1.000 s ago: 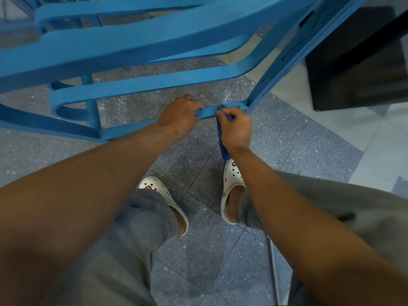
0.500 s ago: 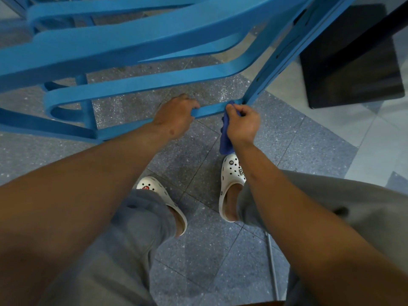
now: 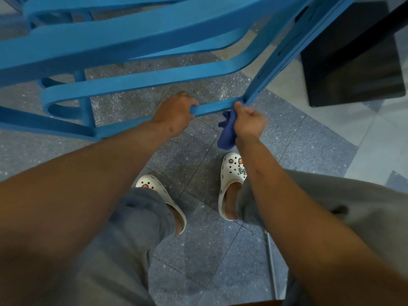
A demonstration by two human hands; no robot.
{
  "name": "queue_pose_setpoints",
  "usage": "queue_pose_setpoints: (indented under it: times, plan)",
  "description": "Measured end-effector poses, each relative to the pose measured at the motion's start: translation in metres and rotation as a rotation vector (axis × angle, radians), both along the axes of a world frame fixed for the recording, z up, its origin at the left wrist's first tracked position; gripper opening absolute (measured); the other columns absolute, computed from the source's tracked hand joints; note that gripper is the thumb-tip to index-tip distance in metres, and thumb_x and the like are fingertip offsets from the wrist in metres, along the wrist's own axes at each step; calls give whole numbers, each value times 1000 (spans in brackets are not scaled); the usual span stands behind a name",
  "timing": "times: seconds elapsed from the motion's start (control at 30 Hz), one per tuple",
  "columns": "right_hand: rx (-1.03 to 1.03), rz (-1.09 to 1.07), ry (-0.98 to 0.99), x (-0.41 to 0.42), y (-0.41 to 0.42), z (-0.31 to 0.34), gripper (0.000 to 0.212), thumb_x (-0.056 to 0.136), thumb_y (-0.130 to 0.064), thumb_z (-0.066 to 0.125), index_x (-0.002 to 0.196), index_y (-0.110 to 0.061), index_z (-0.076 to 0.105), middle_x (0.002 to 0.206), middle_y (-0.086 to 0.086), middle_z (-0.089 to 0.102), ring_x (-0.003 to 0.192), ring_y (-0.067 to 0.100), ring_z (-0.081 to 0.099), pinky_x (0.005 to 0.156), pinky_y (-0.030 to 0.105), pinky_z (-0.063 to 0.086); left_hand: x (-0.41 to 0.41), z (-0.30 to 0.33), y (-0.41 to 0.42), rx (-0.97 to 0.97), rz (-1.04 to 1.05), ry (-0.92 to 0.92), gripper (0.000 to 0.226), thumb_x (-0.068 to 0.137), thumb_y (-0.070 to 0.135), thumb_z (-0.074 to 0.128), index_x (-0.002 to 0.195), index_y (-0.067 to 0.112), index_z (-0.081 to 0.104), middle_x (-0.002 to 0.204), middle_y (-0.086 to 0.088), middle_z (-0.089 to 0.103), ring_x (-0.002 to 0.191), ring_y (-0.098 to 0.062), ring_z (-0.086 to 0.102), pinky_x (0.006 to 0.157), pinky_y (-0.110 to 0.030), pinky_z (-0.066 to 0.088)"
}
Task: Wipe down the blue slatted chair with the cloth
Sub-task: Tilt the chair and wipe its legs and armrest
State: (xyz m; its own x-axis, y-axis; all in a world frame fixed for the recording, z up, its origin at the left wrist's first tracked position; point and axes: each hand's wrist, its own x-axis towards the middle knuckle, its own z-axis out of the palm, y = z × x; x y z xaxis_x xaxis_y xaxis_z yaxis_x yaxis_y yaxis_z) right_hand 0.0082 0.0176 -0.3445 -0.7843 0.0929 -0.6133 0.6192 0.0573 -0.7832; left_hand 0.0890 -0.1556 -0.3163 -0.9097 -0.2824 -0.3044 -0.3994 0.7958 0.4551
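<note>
Blue slatted plastic chair (image 3: 136,40), tilted over a speckled grey tiled floor (image 3: 287,140). The left hand (image 3: 174,114) grips the lowest slat (image 3: 214,105), steadying the frame. The right hand (image 3: 249,123) clutches a dark blue cloth (image 3: 227,133), bunched against the corner where this slat meets the side rail (image 3: 284,54). Wiping appears underway at this joint; whether the upper slats are done cannot be told.

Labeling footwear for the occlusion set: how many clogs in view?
2. The left white clog sits partly under the trouser leg; the right white clog is below the cloth. None appear hidden.
</note>
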Motion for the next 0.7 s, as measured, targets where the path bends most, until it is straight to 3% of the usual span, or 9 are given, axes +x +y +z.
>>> queue_pose_setpoints:
  times: [0.1,0.23,0.3,0.4,0.53,0.7]
  plan:
    - [-65,39,-55,18,-15,5,32,94,-15,73,101,16,68,66,11,72,53,19,72,44,26,55,-1,0,1,-17,-5,2,34,94,10,67,128,15,66,124,-11,58,108,-31,60,91,-40,49]
    - [-92,106,-70,23,-22,6,34,93,-15,75,97,18,68,77,28,73,60,38,73,47,42,60,-2,-1,1,-14,-1,-2,34,94,10,68,127,14,67,124,-11,58,109,-31,59,90,-38,47]
    - [-55,112,-81,12,-15,2,34,93,-18,74,94,16,70,76,28,73,62,45,71,52,48,62,-1,-1,1,-1,-1,-3,34,93,9,67,127,15,67,124,-11,58,109,-30,59,89,-35,46]
    - [-39,13,-97,-5,0,1,34,93,-19,75,99,14,69,78,25,74,64,41,73,57,48,63,-1,0,0,8,6,-4,34,94,10,67,128,16,67,124,-10,58,108,-28,59,89,-35,46]
    - [-30,-8,-78,-3,-3,3,30,94,-18,74,97,12,70,76,21,75,62,34,75,53,36,61,-1,0,1,1,7,-1,35,94,12,67,129,17,66,124,-9,58,108,-29,60,91,-36,47]
    - [-83,123,-118,25,-29,2,30,93,-18,74,95,12,71,77,25,74,64,47,72,48,39,59,-2,1,2,-22,-11,-6,35,94,12,67,129,15,66,125,-11,58,109,-31,59,93,-40,49]
